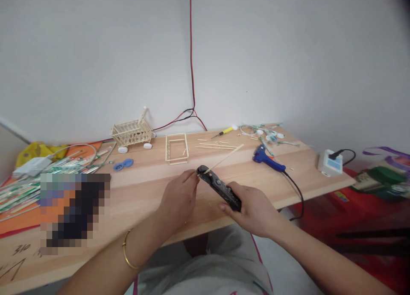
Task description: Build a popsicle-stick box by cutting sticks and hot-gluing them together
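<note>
My right hand is wrapped around the handles of a black hand cutter above the front of the table. A thin wooden stick lies across the cutter's jaws and slants up to the right. My left hand is closed beside the jaws, its fingertips pinched at the stick's near end; that end is mostly hidden. Behind my hands stands a small rectangular stick frame. To its left is a little cart built of sticks, with white wheels.
A blue glue gun lies to the right, its cord running over the table edge. Loose sticks, a yellow-handled tool and white caps lie at the back. Blue caps and packed sticks are left. A white power box sits at the right corner.
</note>
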